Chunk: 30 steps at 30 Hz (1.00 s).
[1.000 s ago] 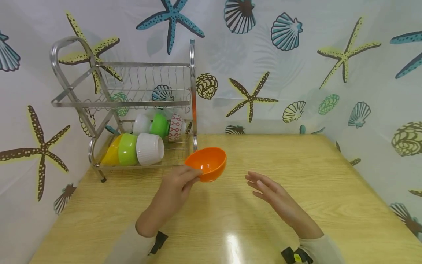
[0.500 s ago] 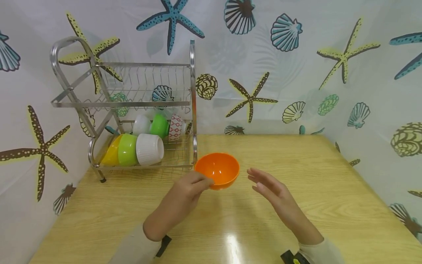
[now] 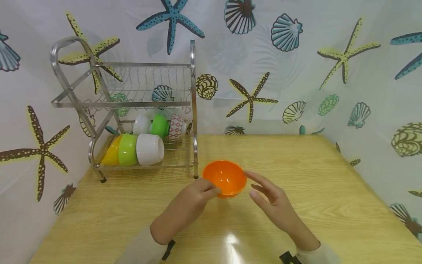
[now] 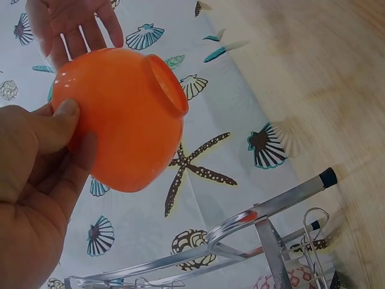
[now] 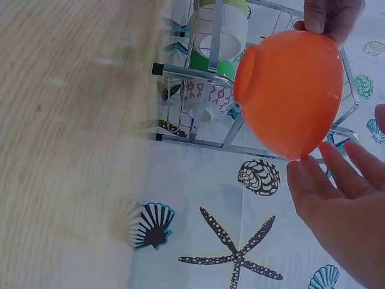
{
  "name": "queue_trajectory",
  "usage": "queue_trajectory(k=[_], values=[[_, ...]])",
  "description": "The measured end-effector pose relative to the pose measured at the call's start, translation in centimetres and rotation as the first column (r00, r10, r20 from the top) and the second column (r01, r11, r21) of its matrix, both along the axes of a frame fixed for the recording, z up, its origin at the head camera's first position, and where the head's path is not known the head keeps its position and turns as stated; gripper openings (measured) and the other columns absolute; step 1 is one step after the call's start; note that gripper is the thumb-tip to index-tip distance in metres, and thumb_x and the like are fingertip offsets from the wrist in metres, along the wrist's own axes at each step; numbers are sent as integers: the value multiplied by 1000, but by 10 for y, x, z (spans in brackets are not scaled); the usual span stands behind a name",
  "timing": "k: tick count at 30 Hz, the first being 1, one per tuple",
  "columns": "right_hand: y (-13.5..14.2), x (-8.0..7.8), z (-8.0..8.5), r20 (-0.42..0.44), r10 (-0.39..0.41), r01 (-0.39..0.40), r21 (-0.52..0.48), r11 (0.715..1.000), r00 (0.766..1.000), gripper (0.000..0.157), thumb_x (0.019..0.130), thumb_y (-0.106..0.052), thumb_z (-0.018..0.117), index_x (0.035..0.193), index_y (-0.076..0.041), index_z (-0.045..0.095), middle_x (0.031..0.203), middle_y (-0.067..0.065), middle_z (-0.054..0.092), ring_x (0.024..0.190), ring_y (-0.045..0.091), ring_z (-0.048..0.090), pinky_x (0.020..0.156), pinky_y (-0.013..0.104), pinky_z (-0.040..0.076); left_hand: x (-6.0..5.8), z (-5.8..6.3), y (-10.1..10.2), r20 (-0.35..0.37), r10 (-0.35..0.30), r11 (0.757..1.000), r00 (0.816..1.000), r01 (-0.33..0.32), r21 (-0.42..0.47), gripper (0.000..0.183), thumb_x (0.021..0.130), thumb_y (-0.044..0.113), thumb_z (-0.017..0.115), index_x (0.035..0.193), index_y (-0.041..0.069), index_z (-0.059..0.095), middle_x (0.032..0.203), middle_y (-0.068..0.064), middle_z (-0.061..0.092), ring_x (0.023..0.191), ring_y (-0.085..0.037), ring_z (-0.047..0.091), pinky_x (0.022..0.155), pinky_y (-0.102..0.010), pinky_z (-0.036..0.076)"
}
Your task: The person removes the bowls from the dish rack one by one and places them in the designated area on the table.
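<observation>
An orange bowl (image 3: 225,178) is held above the table, its opening facing up and toward me in the head view. My left hand (image 3: 194,198) pinches its rim on the near left side, thumb and fingers on either side of the wall. From the left wrist view the bowl's outside and foot ring (image 4: 167,85) show, with the thumb pressed at the rim. My right hand (image 3: 273,203) is at the bowl's right side, fingers spread and slightly bent. In the right wrist view its fingertips (image 5: 301,165) come right at the bowl's edge.
A two-tier metal dish rack (image 3: 125,104) stands at the left. Its lower tier carries several bowls, among them a light green bowl (image 3: 127,149), a white ribbed bowl (image 3: 148,149) and a red-patterned bowl (image 3: 176,127). The wooden table (image 3: 296,157) meets a patterned cloth (image 3: 211,47) behind.
My left hand has carried the orange bowl right and toward me, away from the rack. The right hand's fingers have spread and now come up to the bowl's right side.
</observation>
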State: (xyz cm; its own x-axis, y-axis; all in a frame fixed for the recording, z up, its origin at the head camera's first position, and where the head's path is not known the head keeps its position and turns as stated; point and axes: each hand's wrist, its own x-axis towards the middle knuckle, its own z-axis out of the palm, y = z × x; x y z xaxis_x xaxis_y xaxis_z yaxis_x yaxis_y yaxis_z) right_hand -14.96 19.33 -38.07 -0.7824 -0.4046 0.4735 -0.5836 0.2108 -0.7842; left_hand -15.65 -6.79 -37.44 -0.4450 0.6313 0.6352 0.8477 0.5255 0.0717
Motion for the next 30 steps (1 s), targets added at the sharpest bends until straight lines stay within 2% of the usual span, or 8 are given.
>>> queue_trajectory(k=[5,10,15,21,25,28,30], values=[[-8,4,-1,-143,-61,84,162,983,988,49,92,2,59,139,-8,49,140,9,51,130,20,47,105,27,42,1,-1,1,-15,-30,1000,999,30,-9,33,75,-12,74,100,10,72,92,0,62,85,-11,58,78,-14,51],[-11,8,-3,-239,-39,100,248,964,970,48,88,-2,67,134,-10,55,135,5,55,126,22,50,108,24,37,2,-2,3,-20,-45,999,999,45,-15,33,76,-10,74,101,10,72,94,-1,64,86,-11,59,81,-14,51],[-11,8,-5,-339,7,94,281,955,941,43,84,-1,71,125,-7,62,126,7,61,119,23,53,106,23,39,2,-4,4,-24,-43,999,999,43,-25,32,76,-10,74,101,9,73,94,-1,64,86,-11,59,80,-13,50],[-12,5,-8,-428,11,117,273,955,904,36,79,-1,74,114,-7,68,115,3,66,108,20,58,100,17,42,2,-5,4,-31,-47,999,998,46,-25,35,74,-13,73,101,9,73,92,0,63,84,-10,58,78,-11,50],[-11,3,-12,-503,-5,158,262,952,864,19,91,-20,67,105,-8,71,104,-1,69,99,18,61,94,15,44,4,-4,5,-23,-58,998,998,58,-33,36,74,-14,72,101,10,73,91,0,61,83,-10,57,74,-10,48],[-11,2,-14,-548,-21,199,266,943,836,28,97,-32,55,99,-10,73,98,-3,70,93,16,62,89,15,44,5,-5,6,-25,-64,997,998,63,-37,34,75,-11,73,101,11,72,90,1,60,83,-10,56,73,-10,47],[-12,2,-14,-568,-28,221,273,936,822,25,95,-31,57,96,-11,73,96,-4,70,91,15,62,86,16,44,5,-6,7,-32,-64,997,997,63,-37,32,76,-10,74,100,11,72,90,1,60,82,-9,55,72,-10,47]])
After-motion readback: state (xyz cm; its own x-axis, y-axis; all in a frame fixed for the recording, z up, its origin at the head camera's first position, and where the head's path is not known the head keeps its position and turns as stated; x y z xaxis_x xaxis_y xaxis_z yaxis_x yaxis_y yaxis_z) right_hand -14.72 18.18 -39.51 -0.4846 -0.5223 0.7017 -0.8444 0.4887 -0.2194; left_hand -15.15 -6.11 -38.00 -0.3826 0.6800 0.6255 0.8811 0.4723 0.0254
